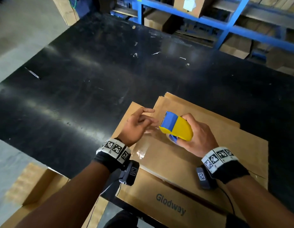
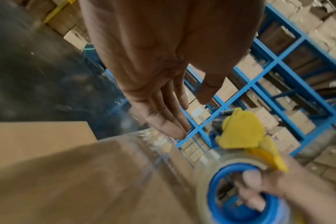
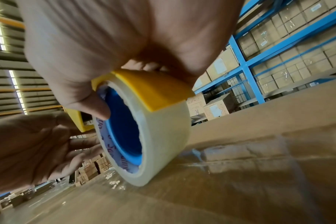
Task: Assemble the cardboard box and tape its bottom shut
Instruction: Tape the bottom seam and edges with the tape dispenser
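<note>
- Brown cardboard box [image 1: 172, 163], lower centre, lies bottom-up on the black surface [image 1: 93, 79] for taping.
- Right hand [image 1: 198, 137] grasps the yellow-and-blue tape dispenser [image 1: 177, 127], laying clear tape.
- Left hand [image 1: 136, 127], grip released, hovers beside it, likely to smooth tape.

Table [image 1: 93, 83]: black, glossy, scuffed, flecked with pale scraps toward its far edge.
Floor [image 1: 19, 30]: grey concrete, left of the table.
Shelving [image 1: 228, 25]: blue steel racks beyond the far edge, stacked with brown cartons [image 3: 290, 50].
Wall [image 3: 6, 63]: ribbed metal sheeting with yellow rails.
Light: daylight through narrow slits in the sheeting; soft glare on the tabletop.
</note>
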`<state>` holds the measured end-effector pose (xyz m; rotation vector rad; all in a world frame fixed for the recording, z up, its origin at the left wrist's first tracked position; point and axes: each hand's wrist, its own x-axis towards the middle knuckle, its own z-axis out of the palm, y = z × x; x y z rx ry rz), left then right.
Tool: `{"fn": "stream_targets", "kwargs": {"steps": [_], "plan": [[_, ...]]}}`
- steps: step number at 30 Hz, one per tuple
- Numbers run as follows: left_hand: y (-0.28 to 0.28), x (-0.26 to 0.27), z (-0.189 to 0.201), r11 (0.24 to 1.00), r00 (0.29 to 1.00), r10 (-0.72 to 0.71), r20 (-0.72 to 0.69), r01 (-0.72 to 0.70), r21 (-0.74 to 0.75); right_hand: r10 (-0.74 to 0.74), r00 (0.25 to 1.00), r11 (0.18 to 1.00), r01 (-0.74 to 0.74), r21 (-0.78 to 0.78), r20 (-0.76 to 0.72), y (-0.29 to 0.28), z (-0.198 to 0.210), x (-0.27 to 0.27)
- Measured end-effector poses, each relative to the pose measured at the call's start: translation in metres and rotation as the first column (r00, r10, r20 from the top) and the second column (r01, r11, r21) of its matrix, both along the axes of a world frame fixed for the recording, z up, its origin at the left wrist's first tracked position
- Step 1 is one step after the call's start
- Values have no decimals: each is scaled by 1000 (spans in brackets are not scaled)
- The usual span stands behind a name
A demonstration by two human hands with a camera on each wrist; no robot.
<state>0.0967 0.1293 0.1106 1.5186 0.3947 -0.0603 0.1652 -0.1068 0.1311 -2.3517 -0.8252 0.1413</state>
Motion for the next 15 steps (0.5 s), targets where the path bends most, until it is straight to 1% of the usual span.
{"fn": "stream_targets", "kwargs": {"steps": [3,4,5,8,11,13,15], "plan": [[-2,10,9,987,998,0,-65,-11,-162,4,1000,1000,-4,-29,3,5,1,0],[-2,13,9,980,996,7,-85,-24,-198,5,1000,999,-5,-41,6,6,1,0],[-1,15,7,978,995,13,-99,-34,-205,6,1000,999,-6,-53,9,7,0,1],[1,21,0,986,994,35,-101,-50,-159,3,1000,997,-3,-82,-2,8,-2,1],[6,25,-2,993,996,28,-79,-37,-113,6,999,995,-9,-98,-31,9,-1,2],[11,29,-5,997,998,17,-65,-22,-72,30,998,995,-36,-90,-61,10,2,4],[17,32,-10,999,998,19,-61,-22,-44,86,992,993,-92,-71,-88,11,6,5]]}}
